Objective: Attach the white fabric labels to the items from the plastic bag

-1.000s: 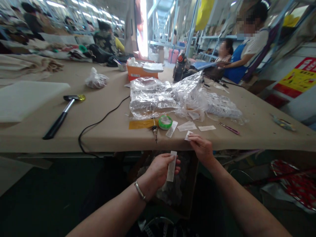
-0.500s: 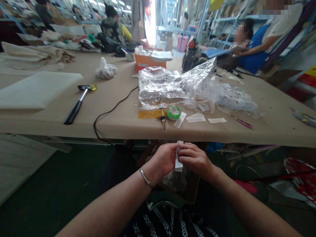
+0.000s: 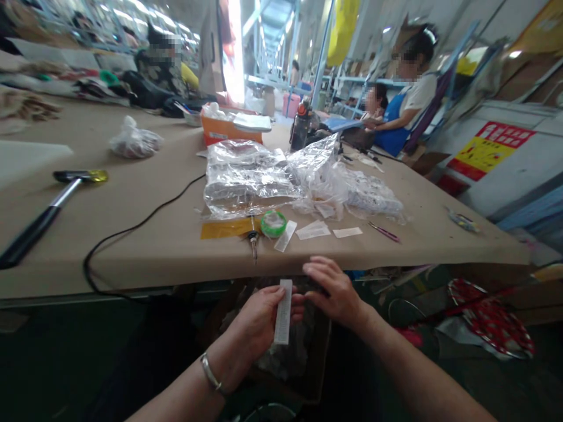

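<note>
My left hand (image 3: 259, 319) pinches a narrow white strip with faint printing (image 3: 282, 313), possibly a stack of labels, between thumb and fingers. It is below the table's front edge, over an open box (image 3: 323, 357) of whitish scraps. My right hand (image 3: 336, 293) is just right of the strip, fingers apart and holding nothing. On the table ahead lie similar white strips (image 3: 313, 230), a green ring-shaped roll (image 3: 273, 224) and a soldering iron (image 3: 253, 237) resting across an amber sheet (image 3: 222, 229). A thin purple-handled tool (image 3: 385, 232) lies to their right.
Clear plastic bags (image 3: 250, 179) cover the table's middle. A hammer (image 3: 57, 205) and a tied bag (image 3: 135, 140) lie left. A black cord (image 3: 145, 224) loops over the front edge. Behind stand an orange box (image 3: 220, 130) and a bottle (image 3: 301, 126). A co-worker in a blue apron (image 3: 396, 120) stands right.
My right hand has come off the strip and opened, moving up and right of it. The left hand keeps the strip. The view has turned to the right.
</note>
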Demonstrator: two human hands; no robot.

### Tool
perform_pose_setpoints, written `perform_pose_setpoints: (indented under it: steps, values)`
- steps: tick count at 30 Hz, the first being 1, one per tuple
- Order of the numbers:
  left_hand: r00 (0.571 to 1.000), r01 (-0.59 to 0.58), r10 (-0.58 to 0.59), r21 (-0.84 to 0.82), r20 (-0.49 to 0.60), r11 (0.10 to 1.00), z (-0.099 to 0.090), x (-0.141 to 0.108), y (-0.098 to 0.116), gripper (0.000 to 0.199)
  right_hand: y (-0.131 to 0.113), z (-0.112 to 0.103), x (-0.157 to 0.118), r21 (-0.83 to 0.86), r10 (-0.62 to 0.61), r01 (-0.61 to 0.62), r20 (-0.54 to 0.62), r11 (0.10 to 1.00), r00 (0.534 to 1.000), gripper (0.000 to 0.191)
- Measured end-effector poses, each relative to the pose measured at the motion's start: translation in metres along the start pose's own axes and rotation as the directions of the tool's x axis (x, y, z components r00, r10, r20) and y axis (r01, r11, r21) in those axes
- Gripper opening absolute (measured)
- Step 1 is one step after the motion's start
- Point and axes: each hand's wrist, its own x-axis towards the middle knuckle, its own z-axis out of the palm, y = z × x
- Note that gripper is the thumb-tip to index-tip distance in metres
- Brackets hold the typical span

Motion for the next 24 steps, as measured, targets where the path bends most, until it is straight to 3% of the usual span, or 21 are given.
perform_pose_setpoints:
  steps: [2, 4, 6, 9, 13, 18, 21, 24]
  values:
    - [0.999, 0.035, -0.033, 0.052, -0.042, 0.998, 0.002, 0.000, 0.002, 0.012, 0.033, -0.015, 0.000, -0.218, 0.199, -0.214, -0.089, 0.952, 0.976, 0.049]
    - [0.997, 0.045, -0.041, 0.070, -0.063, 0.997, 0.002, 0.000, 0.002, 0.011, 0.064, -0.025, -0.005, -0.414, 0.337, -0.359, -0.127, 0.837, 0.933, 0.058]
    - [0.997, 0.050, -0.045, 0.070, -0.067, 0.996, 0.002, 0.002, 0.000, 0.012, 0.085, -0.030, -0.015, -0.520, 0.396, -0.367, -0.059, 0.771, 0.916, 0.058]
    - [0.996, 0.058, -0.054, 0.073, -0.066, 0.996, 0.000, 0.005, -0.003, 0.013, 0.094, -0.032, -0.031, -0.546, 0.362, -0.289, 0.027, 0.786, 0.932, 0.047]
    - [0.997, 0.057, -0.052, 0.087, -0.059, 0.995, 0.000, 0.005, -0.004, 0.012, 0.091, -0.036, -0.044, -0.392, 0.299, -0.308, -0.084, 0.867, 0.950, 0.029]
    - [0.998, 0.057, -0.053, 0.089, -0.045, 0.994, 0.003, 0.002, -0.001, 0.011, 0.077, -0.038, -0.035, -0.113, 0.333, -0.370, -0.256, 0.922, 0.907, 0.016]
    - [0.999, 0.045, -0.043, 0.078, -0.021, 0.996, 0.005, -0.001, -0.001, 0.013, 0.038, -0.024, -0.021, 0.076, 0.342, -0.335, -0.324, 0.939, 0.882, 0.011]
    - [0.998, 0.024, -0.025, 0.025, 0.057, 0.999, 0.005, 0.000, -0.004, 0.014, -0.011, -0.001, -0.009, 0.225, 0.177, -0.123, -0.238, 0.966, 0.955, 0.010]
